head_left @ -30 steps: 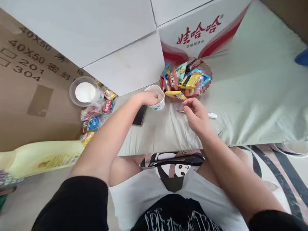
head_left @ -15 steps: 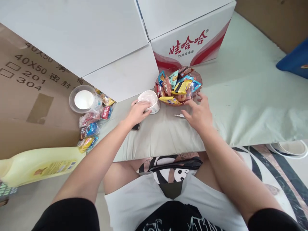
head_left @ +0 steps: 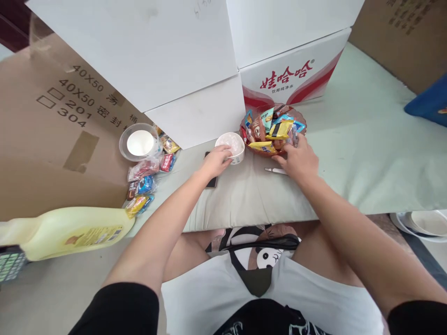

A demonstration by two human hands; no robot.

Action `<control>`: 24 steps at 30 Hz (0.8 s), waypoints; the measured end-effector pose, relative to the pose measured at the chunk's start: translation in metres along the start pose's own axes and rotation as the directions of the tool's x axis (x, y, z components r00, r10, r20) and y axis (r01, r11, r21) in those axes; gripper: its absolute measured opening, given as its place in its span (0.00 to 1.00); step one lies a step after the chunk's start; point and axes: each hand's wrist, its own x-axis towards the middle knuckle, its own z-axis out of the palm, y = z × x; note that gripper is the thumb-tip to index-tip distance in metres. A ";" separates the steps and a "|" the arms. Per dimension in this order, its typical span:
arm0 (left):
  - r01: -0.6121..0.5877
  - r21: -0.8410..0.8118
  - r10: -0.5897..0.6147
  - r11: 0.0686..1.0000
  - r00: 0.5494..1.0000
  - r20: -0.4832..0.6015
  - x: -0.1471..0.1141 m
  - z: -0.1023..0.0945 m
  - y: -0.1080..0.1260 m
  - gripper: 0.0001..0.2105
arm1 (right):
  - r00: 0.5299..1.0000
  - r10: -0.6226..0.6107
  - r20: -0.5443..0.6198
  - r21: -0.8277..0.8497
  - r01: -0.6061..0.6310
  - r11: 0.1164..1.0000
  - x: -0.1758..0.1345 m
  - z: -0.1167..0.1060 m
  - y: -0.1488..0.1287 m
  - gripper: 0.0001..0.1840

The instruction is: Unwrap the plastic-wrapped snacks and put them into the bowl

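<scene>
My left hand [head_left: 218,163] is closed on the near left rim of a white paper bowl [head_left: 236,159], fingertips inside and thumb at its front. To the right of it stands an amber see-through bowl [head_left: 256,150] heaped with wrapped snacks [head_left: 279,130]. At this bowl's front right edge is my right hand [head_left: 299,158], its fingers bent together against the rim and a clear-wrapped packet; what they grip is partly hidden. Below that hand lies a white-handled pen-like tool [head_left: 275,170]. Beside my left wrist a dark phone-like slab [head_left: 211,181] is partly covered.
Left lie loose snack packets [head_left: 145,184] and a clear tub with a white round inside [head_left: 140,143]. A yellow bottle [head_left: 80,230] lies nearer me. White cartons [head_left: 195,114] stand behind the bowls, a brown carton [head_left: 52,153] at left. Blue container [head_left: 428,102] at far right.
My right hand has moved in to the amber bowl's edge and its fingers have drawn together. My left hand stays on the paper bowl. The view has shifted, so things appear further right.
</scene>
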 end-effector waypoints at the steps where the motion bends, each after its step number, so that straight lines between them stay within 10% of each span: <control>1: -0.005 -0.006 0.005 1.000 1.000 -0.007 0.005 0.001 0.001 0.09 | 1.000 -0.007 0.016 -0.029 0.007 1.000 0.002 -0.007 0.006 0.20; 7: -0.122 -0.028 0.121 0.992 0.992 -0.028 0.067 0.015 0.032 0.08 | 1.000 -0.019 -0.018 -0.180 0.015 0.983 -0.009 -0.044 0.077 0.18; 15: -0.396 -0.040 0.393 0.917 0.916 -0.080 0.230 0.047 0.121 0.08 | 0.941 -0.040 -0.336 -0.351 -0.085 0.933 -0.034 -0.070 0.198 0.23; 24: -0.449 -0.006 0.447 0.893 0.889 -0.098 0.414 0.071 0.199 0.20 | 0.942 -0.018 -0.336 -0.309 -0.092 0.947 -0.035 -0.086 0.234 0.22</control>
